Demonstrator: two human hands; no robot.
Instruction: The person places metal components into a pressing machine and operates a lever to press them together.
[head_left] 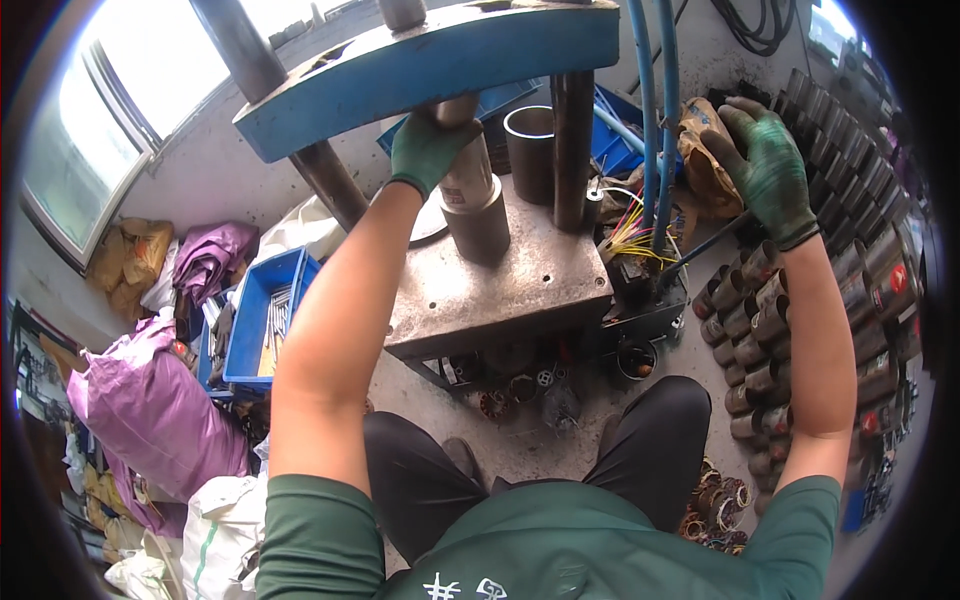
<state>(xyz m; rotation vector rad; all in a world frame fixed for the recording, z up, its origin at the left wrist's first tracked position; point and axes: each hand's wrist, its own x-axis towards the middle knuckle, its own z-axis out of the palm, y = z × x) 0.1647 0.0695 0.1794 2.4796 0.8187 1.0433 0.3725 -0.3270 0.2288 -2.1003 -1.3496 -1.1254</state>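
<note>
My left hand (428, 150), in a green glove, is wrapped round the upper part of an upright metal cylinder (466, 188), just under the ram (456, 108) of a blue-topped press; its far fingers are hidden. The cylinder sits on a wider, darker metal sleeve (478, 230) standing on the press's steel table (500, 300). To the right, my right hand (772, 168) is raised in a dirty green glove, fingers apart and nothing visible in it. Below its wrist ends a dark rod (712, 240). Behind the sleeve stands an open dark tube (530, 160) with a bright rim.
The press's blue crossbeam (440, 70) and steel columns (573, 150) surround the work. Loose coloured wires (635, 240) and blue hoses (668, 120) lie right of it. Rows of metal tubes (760, 320) are stacked at right. A blue bin (258, 330) and purple sacks (160, 410) stand left.
</note>
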